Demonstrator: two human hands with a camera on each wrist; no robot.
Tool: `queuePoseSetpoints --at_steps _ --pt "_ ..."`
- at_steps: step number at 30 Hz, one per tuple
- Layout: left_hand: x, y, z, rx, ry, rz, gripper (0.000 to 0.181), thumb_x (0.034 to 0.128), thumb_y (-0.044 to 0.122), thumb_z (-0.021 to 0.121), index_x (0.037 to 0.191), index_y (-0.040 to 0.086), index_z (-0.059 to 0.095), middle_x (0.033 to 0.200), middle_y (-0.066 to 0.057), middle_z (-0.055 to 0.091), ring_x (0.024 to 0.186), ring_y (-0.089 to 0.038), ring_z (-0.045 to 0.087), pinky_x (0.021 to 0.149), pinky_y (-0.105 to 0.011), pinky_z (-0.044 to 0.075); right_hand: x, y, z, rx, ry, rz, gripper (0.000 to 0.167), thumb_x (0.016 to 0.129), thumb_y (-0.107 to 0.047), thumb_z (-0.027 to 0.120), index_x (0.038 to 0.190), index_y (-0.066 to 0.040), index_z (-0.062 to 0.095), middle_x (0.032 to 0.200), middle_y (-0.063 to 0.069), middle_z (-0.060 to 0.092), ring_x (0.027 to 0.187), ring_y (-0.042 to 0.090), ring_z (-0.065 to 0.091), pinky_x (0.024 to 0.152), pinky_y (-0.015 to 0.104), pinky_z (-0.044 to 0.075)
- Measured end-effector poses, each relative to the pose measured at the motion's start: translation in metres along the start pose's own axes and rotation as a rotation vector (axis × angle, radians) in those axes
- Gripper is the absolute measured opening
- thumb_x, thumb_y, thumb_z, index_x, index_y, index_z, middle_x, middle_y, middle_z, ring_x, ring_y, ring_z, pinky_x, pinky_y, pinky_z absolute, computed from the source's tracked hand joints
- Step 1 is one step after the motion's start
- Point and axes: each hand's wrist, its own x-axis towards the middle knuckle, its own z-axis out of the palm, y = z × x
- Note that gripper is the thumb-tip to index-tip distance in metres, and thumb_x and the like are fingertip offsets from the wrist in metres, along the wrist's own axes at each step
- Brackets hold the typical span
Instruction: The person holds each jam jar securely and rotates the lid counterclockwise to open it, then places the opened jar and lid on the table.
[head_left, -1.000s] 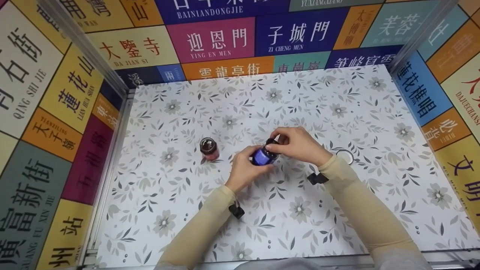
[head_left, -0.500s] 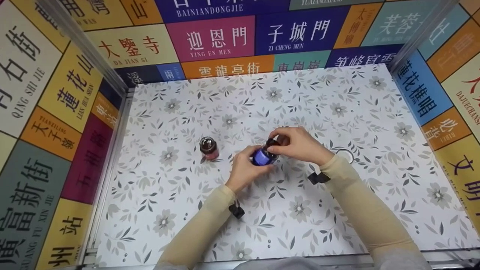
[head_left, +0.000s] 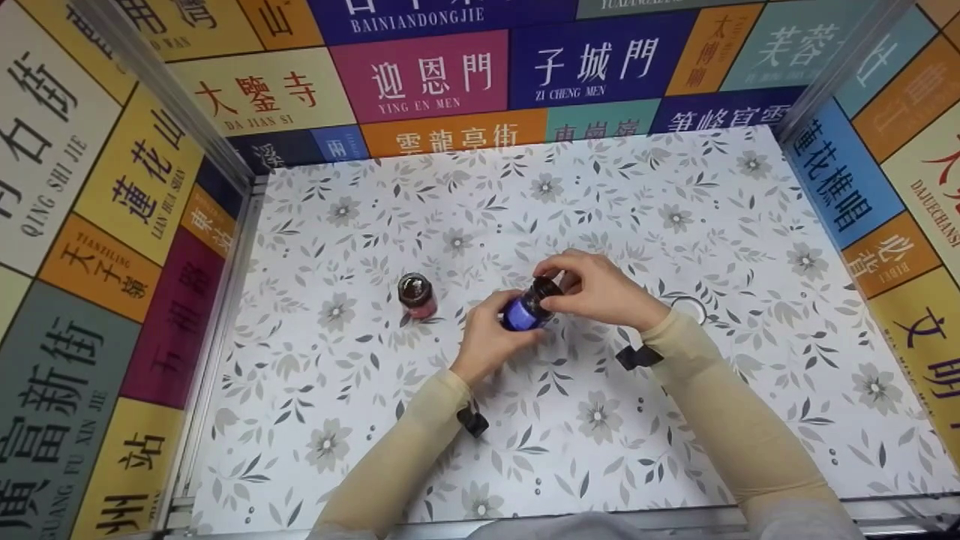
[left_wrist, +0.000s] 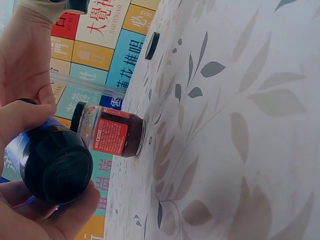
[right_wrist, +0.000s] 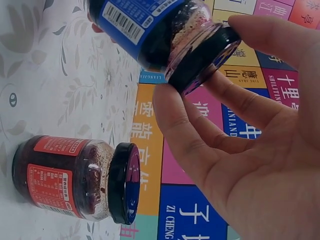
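Head view: blue-labelled jar [head_left: 524,315] sits between both hands over the patterned tabletop [head_left: 637,210], tilted; its base shows in left wrist view and it looks lifted. I have the left hand [head_left: 491,334] wrapped round the jar body. Right hand [head_left: 596,289] has thumb and index fingertips pinching the rim of the black lid [right_wrist: 205,57], remaining fingers loose; lid is on the jar. Whether it's been loosened, I can't tell.

Handling, my guess: glass, so stiff, breakable if dropped, moderately heavy for its size, with dark contents low and pale residue up the neck. Smooth walls could slip, especially if oily. I'd take the body low and wide with the left, full finger wrap over the label, and keep the right on the lid's edge, not the glass neck. Lid should be light, rigid, thin to grip.

Nearby: red-labelled jar [head_left: 418,296], upright, lidded, apart from both hands; loose disc [head_left: 690,309] just beside the right wrist.
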Motion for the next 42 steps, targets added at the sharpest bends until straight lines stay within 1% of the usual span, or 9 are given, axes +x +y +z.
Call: queuePoseSetpoints --at_steps 7,10,14,18,22,25,30,37,42 --pt "0.002 -0.002 0.000 -0.002 0.014 -0.022 0.061 0.0673 0.015 0.091 0.123 0.012 0.067 0.116 0.003 0.069 0.106 -0.013 0.063 0.098 -0.029 0.048 0.000 0.000 0.000 0.060 0.000 0.017 0.041 0.083 -0.018 0.081 0.120 -0.017 0.064 0.109 0.003 0.066 0.086 0.021 0.067 0.078 0.032 0.059" --pt "0.002 -0.002 -0.001 0.006 0.016 -0.041 0.063 0.0671 0.017 0.091 0.125 0.013 0.066 0.117 0.003 0.068 0.106 -0.011 0.063 0.098 -0.028 0.048 0.000 0.001 -0.001 0.074 0.005 0.027 0.042 0.082 -0.017 0.083 0.119 -0.014 0.063 0.108 0.003 0.066 0.088 0.021 0.067 0.079 0.032 0.059" --pt "0.003 -0.004 -0.002 0.020 0.028 -0.062 0.065 0.0672 0.016 0.090 0.127 0.013 0.065 0.119 0.002 0.068 0.107 -0.012 0.063 0.099 -0.029 0.047 0.000 0.004 -0.001 0.079 0.019 0.047 0.044 0.081 -0.017 0.084 0.118 -0.009 0.062 0.107 0.002 0.065 0.090 0.023 0.067 0.080 0.036 0.059" --pt "0.003 -0.005 -0.004 0.022 0.063 -0.089 0.066 0.0670 0.014 0.090 0.128 0.014 0.065 0.120 0.001 0.068 0.109 -0.014 0.062 0.101 -0.031 0.046 -0.002 0.006 -0.002 0.079 0.030 0.058 0.042 0.081 -0.018 0.084 0.115 -0.014 0.061 0.101 0.002 0.068 0.091 0.022 0.067 0.082 0.041 0.058" --pt "0.004 -0.007 -0.005 0.028 0.100 -0.110 0.065 0.0658 0.016 0.090 0.126 0.015 0.065 0.118 0.002 0.069 0.107 -0.014 0.063 0.099 -0.033 0.046 -0.005 0.009 -0.003 0.067 0.021 0.049 0.040 0.082 -0.020 0.083 0.115 -0.022 0.060 0.095 0.003 0.070 0.086 0.020 0.068 0.078 0.042 0.058" --pt "0.006 -0.010 -0.006 0.028 0.118 -0.108 0.063 0.0655 0.016 0.090 0.123 0.015 0.065 0.115 0.003 0.069 0.105 -0.014 0.063 0.098 -0.032 0.047 -0.007 0.010 -0.005 0.049 0.021 0.049 0.038 0.083 -0.023 0.083 0.115 -0.025 0.062 0.093 0.003 0.070 0.083 0.020 0.068 0.075 0.041 0.058" --pt "0.007 -0.016 -0.009 0.031 0.150 -0.107 0.061 0.0648 0.017 0.090 0.120 0.016 0.063 0.110 0.002 0.070 0.102 -0.014 0.063 0.096 -0.032 0.048 -0.010 0.014 -0.009 0.022 0.050 0.059 0.037 0.081 -0.025 0.085 0.111 -0.024 0.063 0.095 0.000 0.070 0.087 0.017 0.068 0.077 0.033 0.057" --pt "0.007 -0.022 -0.013 0.010 0.172 -0.154 0.063 0.0660 0.010 0.088 0.123 0.015 0.061 0.115 -0.003 0.069 0.108 -0.020 0.063 0.101 -0.036 0.046 -0.016 0.018 -0.016 0.024 0.105 0.102 0.034 0.081 -0.023 0.085 0.106 -0.014 0.064 0.091 0.000 0.072 0.082 0.017 0.069 0.066 0.040 0.058" --pt "0.008 -0.025 -0.016 0.039 0.181 -0.161 0.062 0.0673 0.011 0.088 0.123 0.014 0.060 0.116 -0.006 0.070 0.110 -0.022 0.064 0.103 -0.037 0.046 -0.022 0.023 -0.023 0.007 0.145 0.149 0.031 0.082 -0.026 0.085 0.102 -0.017 0.063 0.097 0.000 0.071 0.086 0.018 0.071 0.060 0.037 0.057"
